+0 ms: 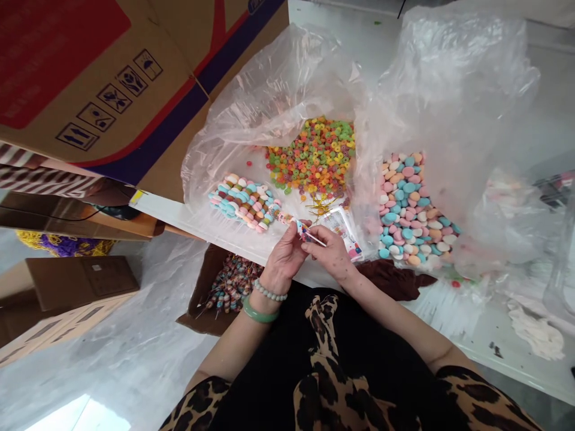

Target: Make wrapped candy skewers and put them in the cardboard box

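My left hand (287,256), with a beaded bracelet and a green bangle at its wrist, pinches a small colorful printed wrapper (302,229) at the table's near side. My right hand (329,250) is closed on a thin white stick (316,239) that reaches the wrapper. Left of the hands lies a pile of candy skewers (245,200) in blue, pink, white and brown. Gold ties (318,205) and a stack of printed cards (344,227) are just beyond my right hand.
Ring candies (314,158) and pastel round candies (408,209) lie on clear plastic bags. A large carton (175,72) stands at upper left. Below the table edge, an open box (211,287) holds finished-looking skewers. A brown cloth (390,279) lies at right.
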### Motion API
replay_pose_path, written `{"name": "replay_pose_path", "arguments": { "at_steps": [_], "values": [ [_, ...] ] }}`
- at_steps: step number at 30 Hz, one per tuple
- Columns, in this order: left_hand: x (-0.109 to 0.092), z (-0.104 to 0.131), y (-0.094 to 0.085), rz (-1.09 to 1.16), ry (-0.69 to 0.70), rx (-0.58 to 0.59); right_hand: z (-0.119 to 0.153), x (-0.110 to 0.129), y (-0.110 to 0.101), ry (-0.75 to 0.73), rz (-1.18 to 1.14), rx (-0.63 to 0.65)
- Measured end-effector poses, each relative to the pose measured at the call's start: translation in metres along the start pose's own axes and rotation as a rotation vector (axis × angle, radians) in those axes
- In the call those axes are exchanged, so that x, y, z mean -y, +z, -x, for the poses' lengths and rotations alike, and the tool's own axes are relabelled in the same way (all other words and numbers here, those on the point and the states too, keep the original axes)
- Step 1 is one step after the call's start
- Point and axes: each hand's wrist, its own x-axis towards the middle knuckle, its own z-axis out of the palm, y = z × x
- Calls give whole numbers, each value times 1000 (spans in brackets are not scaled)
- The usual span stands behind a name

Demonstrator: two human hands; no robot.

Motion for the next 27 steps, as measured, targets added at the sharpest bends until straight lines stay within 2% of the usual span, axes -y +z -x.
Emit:
{"name": "replay_pose_path", "arguments": {
  "at_steps": [3, 6, 8, 10, 13, 15, 18, 21, 24, 27],
  "values": [
    [4, -1, 0, 28, -25, -43, -2, -2, -3, -48, 41, -70],
    [5, -3, -3, 5, -104, -5, -5, -4, -6, 29, -172, 45],
    [5, -3, -5, -2, -133, 15, -4, -5, -7, 59, -228, 87],
    [5, -3, -5, 21, -131, -16, -1, -6, -6, -19, -95, 26],
    [7, -1, 0, 70, -108, -75, 6, -8, -6, -261, 277, -175],
    [10, 2, 4, 79, -94, -74, 9, -9, -8, -390, 422, -258],
    [14, 5, 6, 48, -80, -80, 9, -9, -15, -466, 464, -248],
    [17, 6, 7, 45, -47, -155, 8, -11, -20, -500, 498, -241],
    [17, 7, 12, 59, -34, -241, 8, -15, -18, -485, 374, -282],
    [17, 9, 20, 20, -18, -260, 9, -20, -16, -287, 20, -296]
  ]
}}
